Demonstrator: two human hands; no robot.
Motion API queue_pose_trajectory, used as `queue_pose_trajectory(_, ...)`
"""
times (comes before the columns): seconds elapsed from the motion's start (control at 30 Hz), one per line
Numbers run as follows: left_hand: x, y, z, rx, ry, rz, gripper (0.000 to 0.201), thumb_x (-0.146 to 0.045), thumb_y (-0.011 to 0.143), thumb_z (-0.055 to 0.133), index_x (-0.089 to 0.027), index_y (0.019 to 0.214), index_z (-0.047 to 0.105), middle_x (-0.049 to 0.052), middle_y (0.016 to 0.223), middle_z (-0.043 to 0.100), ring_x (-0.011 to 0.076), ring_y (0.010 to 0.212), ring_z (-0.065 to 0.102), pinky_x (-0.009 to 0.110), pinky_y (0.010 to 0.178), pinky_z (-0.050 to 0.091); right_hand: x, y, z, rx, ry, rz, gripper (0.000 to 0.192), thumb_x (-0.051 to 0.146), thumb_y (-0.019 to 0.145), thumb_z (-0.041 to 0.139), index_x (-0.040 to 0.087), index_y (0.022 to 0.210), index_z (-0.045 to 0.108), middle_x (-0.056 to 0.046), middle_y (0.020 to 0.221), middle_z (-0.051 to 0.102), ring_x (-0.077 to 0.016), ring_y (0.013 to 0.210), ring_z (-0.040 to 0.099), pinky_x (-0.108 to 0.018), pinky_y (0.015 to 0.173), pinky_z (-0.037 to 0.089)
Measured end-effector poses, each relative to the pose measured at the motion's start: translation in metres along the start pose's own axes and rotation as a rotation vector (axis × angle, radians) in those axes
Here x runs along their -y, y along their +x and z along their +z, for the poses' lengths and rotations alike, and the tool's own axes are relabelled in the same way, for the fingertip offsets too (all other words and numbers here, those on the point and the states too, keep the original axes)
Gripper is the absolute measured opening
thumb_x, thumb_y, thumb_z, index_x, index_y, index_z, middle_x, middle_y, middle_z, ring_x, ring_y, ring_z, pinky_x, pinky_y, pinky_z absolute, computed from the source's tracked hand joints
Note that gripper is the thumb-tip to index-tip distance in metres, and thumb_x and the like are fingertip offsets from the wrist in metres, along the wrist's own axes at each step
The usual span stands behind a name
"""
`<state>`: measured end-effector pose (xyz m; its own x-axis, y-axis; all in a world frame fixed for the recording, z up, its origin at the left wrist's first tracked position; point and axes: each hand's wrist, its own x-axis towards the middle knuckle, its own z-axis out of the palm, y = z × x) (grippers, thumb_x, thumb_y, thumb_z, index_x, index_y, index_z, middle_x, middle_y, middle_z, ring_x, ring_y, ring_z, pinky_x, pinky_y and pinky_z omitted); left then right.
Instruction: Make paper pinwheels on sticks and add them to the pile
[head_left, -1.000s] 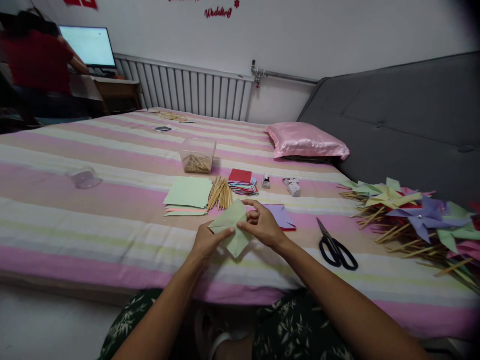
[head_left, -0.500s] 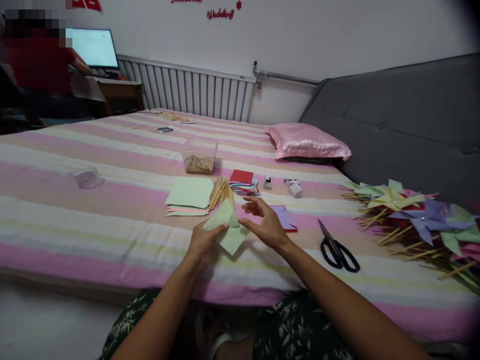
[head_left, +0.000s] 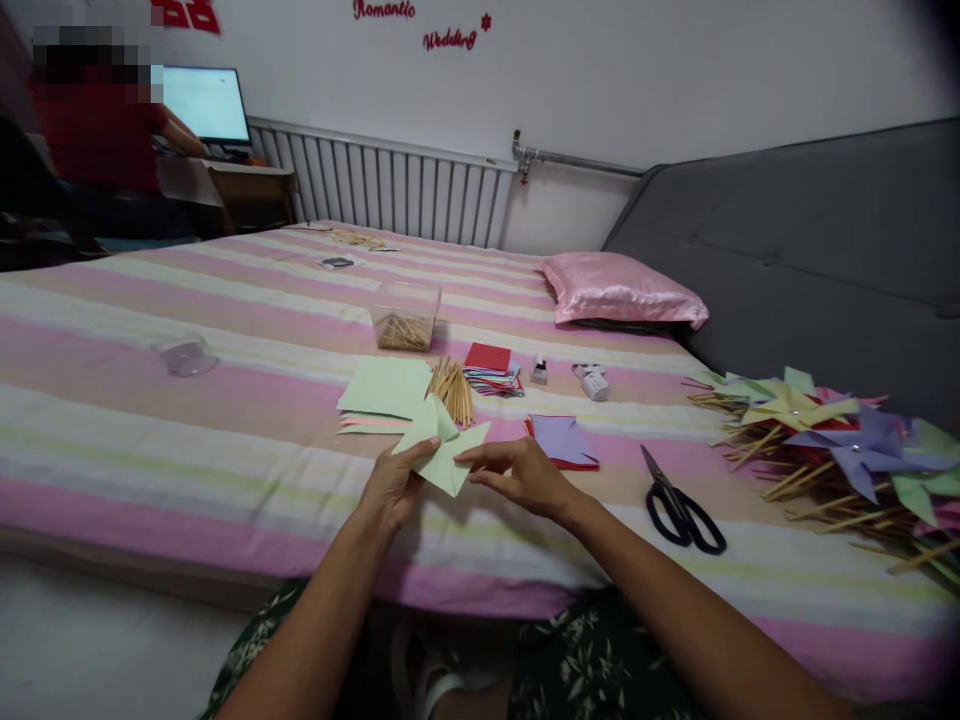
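We pinch the folded green paper (head_left: 442, 455) between both hands just above the striped bed (head_left: 225, 420): our left hand (head_left: 390, 488) grips its near-left edge with thumb on top, and our right hand (head_left: 525, 475) nips its right edge with the fingertips. Just beyond the grip lie wooden sticks (head_left: 454, 388) and a green sheet stack (head_left: 384, 390). To the right of it sit a purple sheet (head_left: 562, 440), then black scissors (head_left: 679, 500).

pale green folded paper (head_left: 442, 452), held above the bed.
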<state>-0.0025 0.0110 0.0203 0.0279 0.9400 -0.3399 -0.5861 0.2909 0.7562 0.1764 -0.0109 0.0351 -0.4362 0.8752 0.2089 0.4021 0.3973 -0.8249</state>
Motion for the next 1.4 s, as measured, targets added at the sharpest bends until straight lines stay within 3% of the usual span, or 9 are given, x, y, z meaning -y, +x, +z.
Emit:
queue_pose_trajectory(0.17, 0.003, -0.004, 0.004, 0.014, 0.011, 0.026, 0.034, -0.008, 0.049, 0.078, -0.008, 0.082, 0.068, 0.006, 0.071, 0.071, 0.0159, 0.061, 0.062, 0.025, 0.058, 0.050, -0.001, 0.004, 0.002, -0.059, 0.139, 0.029, 0.017, 0.026, 0.074, 0.064, 0.019, 0.087, 0.073, -0.006, 0.085, 0.073, -0.0189, 0.074, 0.067, -0.029, 0.068, 0.051)
queue_pose_trajectory(0.33, 0.006, -0.006, 0.004, 0.045, 0.058, 0.103, 0.038, -0.013, 0.048, 0.080, -0.008, 0.084, 0.068, 0.006, 0.074, 0.071, 0.0152, 0.064, 0.062, 0.024, 0.061, 0.048, -0.002, 0.005, 0.005, -0.096, 0.310, 0.092, 0.021, 0.035, 0.072, 0.067, 0.017, 0.081, 0.072, -0.006, 0.076, 0.072, -0.0185, 0.070, 0.066, -0.029, 0.066, 0.051)
queue_pose_trajectory(0.53, 0.006, -0.007, 0.006, 0.041, 0.049, 0.098, 0.040, -0.015, 0.047, 0.081, -0.008, 0.084, 0.067, 0.006, 0.073, 0.070, 0.0150, 0.064, 0.061, 0.025, 0.062, 0.048, -0.004, 0.006, 0.004, -0.067, 0.393, 0.113, 0.024, 0.039, 0.073, 0.065, 0.016, 0.078, 0.070, -0.004, 0.071, 0.069, -0.0154, 0.068, 0.064, -0.027, 0.064, 0.049)
queue_pose_trajectory(0.7, 0.008, -0.007, 0.006, 0.043, 0.064, 0.123, 0.038, -0.016, 0.047, 0.081, -0.008, 0.082, 0.067, 0.005, 0.071, 0.069, 0.0146, 0.061, 0.060, 0.025, 0.060, 0.047, -0.005, 0.007, 0.004, -0.076, 0.340, 0.153, 0.029, 0.043, 0.074, 0.064, 0.015, 0.078, 0.069, -0.004, 0.066, 0.068, -0.0143, 0.061, 0.063, -0.024, 0.058, 0.048)
queue_pose_trajectory(0.9, 0.012, -0.009, 0.008, -0.005, 0.114, 0.191, 0.041, -0.018, 0.044, 0.083, -0.009, 0.081, 0.068, 0.004, 0.068, 0.070, 0.0148, 0.058, 0.060, 0.026, 0.059, 0.047, -0.002, 0.007, 0.007, -0.206, 0.294, 0.235, 0.034, 0.047, 0.069, 0.067, 0.014, 0.073, 0.065, -0.005, 0.063, 0.068, -0.0181, 0.061, 0.066, -0.026, 0.056, 0.050)
queue_pose_trajectory(1.1, 0.016, -0.009, 0.007, 0.022, 0.169, 0.220, 0.044, -0.024, 0.045, 0.083, -0.010, 0.085, 0.069, 0.006, 0.072, 0.071, 0.0168, 0.060, 0.063, 0.028, 0.060, 0.049, -0.003, 0.006, 0.010, -0.316, 0.237, 0.276, 0.031, 0.046, 0.068, 0.067, 0.016, 0.069, 0.062, -0.006, 0.062, 0.068, -0.0212, 0.063, 0.068, -0.027, 0.055, 0.050)
queue_pose_trajectory(1.4, 0.019, -0.007, 0.005, 0.023, 0.260, 0.273, 0.046, -0.027, 0.049, 0.082, -0.010, 0.089, 0.069, 0.007, 0.075, 0.072, 0.0167, 0.062, 0.063, 0.027, 0.061, 0.049, -0.003, 0.007, 0.011, -0.354, 0.170, 0.301, 0.024, 0.039, 0.071, 0.064, 0.016, 0.067, 0.061, -0.006, 0.060, 0.068, -0.0214, 0.060, 0.068, -0.027, 0.053, 0.049)
